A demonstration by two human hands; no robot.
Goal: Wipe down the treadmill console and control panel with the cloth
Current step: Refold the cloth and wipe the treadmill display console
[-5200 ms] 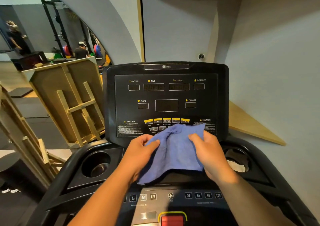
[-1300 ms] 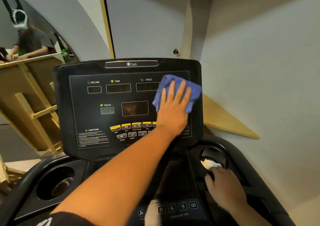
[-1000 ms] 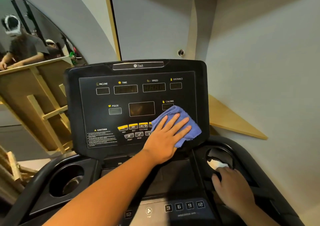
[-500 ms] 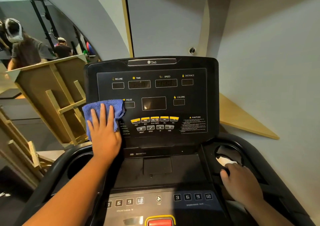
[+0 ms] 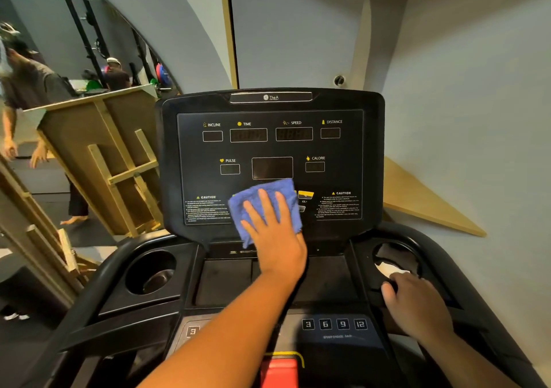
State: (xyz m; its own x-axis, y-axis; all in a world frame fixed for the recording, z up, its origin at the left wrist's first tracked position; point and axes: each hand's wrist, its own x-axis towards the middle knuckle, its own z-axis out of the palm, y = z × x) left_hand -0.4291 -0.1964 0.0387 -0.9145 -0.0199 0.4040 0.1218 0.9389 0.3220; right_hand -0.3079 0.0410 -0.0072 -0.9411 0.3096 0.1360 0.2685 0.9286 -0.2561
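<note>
The black treadmill console (image 5: 271,146) stands upright in front of me, its display windows dark. My left hand (image 5: 274,238) presses a folded blue cloth (image 5: 262,192) flat against the lower middle of the panel, covering most of the yellow button row; one yellow button (image 5: 306,194) shows at the cloth's right edge. My right hand (image 5: 417,307) lies on the console's right side, fingers curled over the rim of the right cup holder (image 5: 396,253). Below my arms is the lower control panel (image 5: 334,324) with numbered keys.
Something white (image 5: 387,268) lies in the right cup holder. A left cup holder (image 5: 152,271) and a red stop key (image 5: 280,369) are near me. A wooden frame (image 5: 104,155) leans at left, and beyond it stands a person (image 5: 26,83). A grey wall (image 5: 477,104) is close at right.
My left hand has slid the cloth from the panel's left edge rightward to the lower middle, over the buttons. My right hand has stayed on the right cup holder.
</note>
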